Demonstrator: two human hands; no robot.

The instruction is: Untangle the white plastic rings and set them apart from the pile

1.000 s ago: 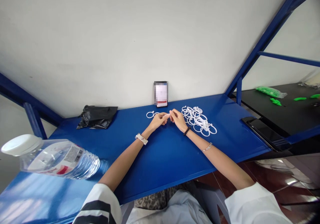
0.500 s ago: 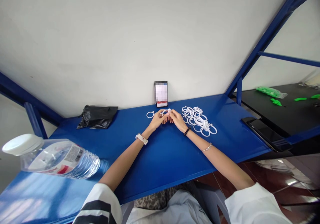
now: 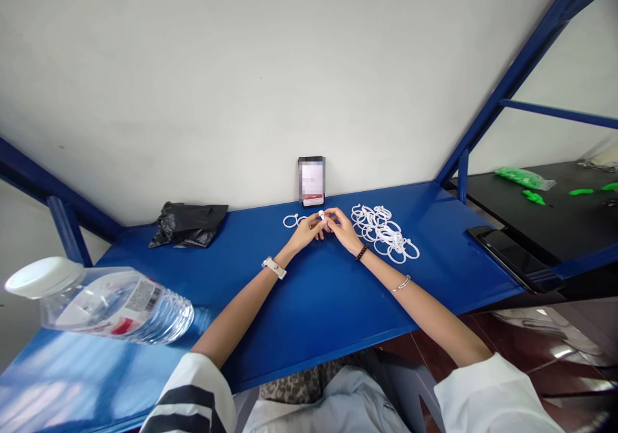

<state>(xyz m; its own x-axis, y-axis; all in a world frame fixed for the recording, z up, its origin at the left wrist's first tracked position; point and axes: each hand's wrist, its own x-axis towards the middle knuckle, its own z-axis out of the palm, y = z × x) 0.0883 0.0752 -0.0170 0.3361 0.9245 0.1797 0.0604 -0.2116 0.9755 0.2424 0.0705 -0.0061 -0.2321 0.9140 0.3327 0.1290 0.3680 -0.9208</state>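
Observation:
My left hand (image 3: 308, 231) and my right hand (image 3: 340, 227) meet over the far middle of the blue table (image 3: 309, 291). Both pinch one small white plastic ring (image 3: 321, 215) between their fingertips. A loose white ring (image 3: 290, 221) lies on the table just left of my left hand. A heap of several white rings (image 3: 383, 232) lies right of my right hand, close to its wrist. My left wrist carries a watch and my right wrist a dark bead bracelet.
A phone (image 3: 311, 181) leans upright against the wall behind my hands. A crumpled black bag (image 3: 187, 224) lies at the back left. A clear water bottle (image 3: 103, 304) lies near left. A dark tablet (image 3: 509, 256) rests on the right edge; green parts (image 3: 524, 177) lie on a black table beyond.
Both hands stayed together in the same spot. Their fingers shifted around the white ring, turning it between the fingertips.

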